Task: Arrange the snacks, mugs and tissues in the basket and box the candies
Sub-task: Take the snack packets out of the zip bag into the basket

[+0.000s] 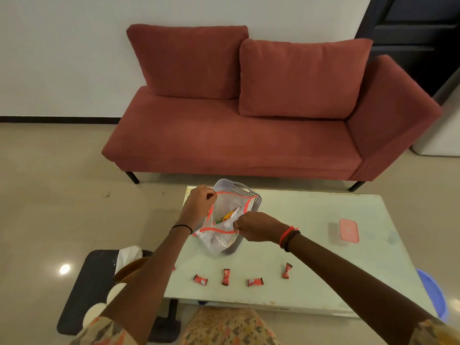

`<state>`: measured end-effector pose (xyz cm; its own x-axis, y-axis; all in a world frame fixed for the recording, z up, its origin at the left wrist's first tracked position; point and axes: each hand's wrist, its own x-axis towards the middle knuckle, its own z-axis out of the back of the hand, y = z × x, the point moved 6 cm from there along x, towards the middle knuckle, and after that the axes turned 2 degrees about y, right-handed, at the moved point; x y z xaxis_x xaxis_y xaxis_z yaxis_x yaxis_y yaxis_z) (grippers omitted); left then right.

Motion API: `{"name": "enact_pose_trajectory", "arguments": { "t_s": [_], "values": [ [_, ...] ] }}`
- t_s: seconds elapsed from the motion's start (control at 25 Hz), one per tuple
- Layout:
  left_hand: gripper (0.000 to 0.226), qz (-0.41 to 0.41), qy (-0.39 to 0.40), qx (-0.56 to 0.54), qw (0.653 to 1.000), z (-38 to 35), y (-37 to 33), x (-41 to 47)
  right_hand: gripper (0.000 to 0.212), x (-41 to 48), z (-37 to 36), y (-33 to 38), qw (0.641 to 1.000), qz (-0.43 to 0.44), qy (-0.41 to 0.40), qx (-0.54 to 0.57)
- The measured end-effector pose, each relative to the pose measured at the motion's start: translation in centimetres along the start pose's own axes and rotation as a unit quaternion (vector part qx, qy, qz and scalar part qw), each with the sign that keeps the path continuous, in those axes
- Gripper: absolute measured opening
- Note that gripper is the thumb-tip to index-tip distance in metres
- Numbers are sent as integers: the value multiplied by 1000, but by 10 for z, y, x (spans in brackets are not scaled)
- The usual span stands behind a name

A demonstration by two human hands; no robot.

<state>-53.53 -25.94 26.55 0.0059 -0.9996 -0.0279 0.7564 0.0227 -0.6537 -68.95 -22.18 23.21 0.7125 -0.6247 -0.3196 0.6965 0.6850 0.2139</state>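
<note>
Left hand (pixel 200 199) and right hand (pixel 251 226) each pinch closed on opposite rims of clear red-trimmed bag (pixel 224 220), held open above grey basket (pixel 239 189) on table (pixel 311 220). Snack pkt (pixel 227 215) visible inside bag. Four candies (pixel 255 282) lie along table's near edge; pink box (pixel 349 230) sits well apart, to the right.

Legible text: none. Red candy wrappers (pixel 200 279) on the table carry light markings, too small to read. The snack packet (pixel 227 215) inside the clear bag (pixel 221 220) shows coloured print, unreadable. Pink box lid (pixel 349 231): faint emblem, indistinct.
</note>
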Motion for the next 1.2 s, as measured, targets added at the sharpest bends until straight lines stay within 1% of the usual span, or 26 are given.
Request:
{"name": "enact_pose_trajectory", "arguments": {
  "t_s": [0.12, 0.16, 0.2, 0.28, 0.32, 0.4, 0.56, 0.64, 0.72, 0.8, 0.96, 1.08, 1.2],
  "values": [
    [23, -18, -6, -2, 1000, 0, 3, 4, 28, 39, 22, -1, 994, -66, -56, 63],
    [22, -26, -6, 0, 1000, 0, 2, 7, 31, 54, 24, 0, 993, -86, -47, 69],
    [21, -32, -6, 5, 999, 1, 2, 10, 31, 67, 22, 4, 993, -96, -21, 67],
    [21, -39, 2, 12, 999, 5, 7, 18, 30, 85, 15, 10, 993, -94, 58, 46],
    [21, -44, 7, 15, 999, 6, 10, 21, 30, 91, 10, 9, 989, -101, 88, 56],
    [21, -57, 14, 19, 998, 8, 15, 21, 32, 101, 4, 9, 987, -108, 108, 57],
    [23, -78, 42, 14, 996, 9, 28, 29, 42, 126, -18, 13, 977, -114, 177, -20],
    [23, -78, 52, 10, 996, 12, 37, 34, 48, 138, -33, 11, 972, -132, 191, -40],
    [22, -72, 56, 8, 996, 14, 48, 37, 50, 146, -39, 12, 973, -134, 176, -60],
    [22, -64, 53, 5, 997, 18, 56, 41, 48, 156, -43, 15, 977, -122, 153, -86],
    [20, -57, 45, -8, 997, 29, 68, 58, 39, 170, -31, 18, 986, -120, 95, -72],
    [18, -59, 44, -9, 997, 39, 75, 73, 32, 177, -14, 20, 989, -129, 55, -35],
    [17, -67, 56, 1, 996, 51, 87, 90, 29, 182, 14, 19, 988, -148, -9, 46]
  ]
}}
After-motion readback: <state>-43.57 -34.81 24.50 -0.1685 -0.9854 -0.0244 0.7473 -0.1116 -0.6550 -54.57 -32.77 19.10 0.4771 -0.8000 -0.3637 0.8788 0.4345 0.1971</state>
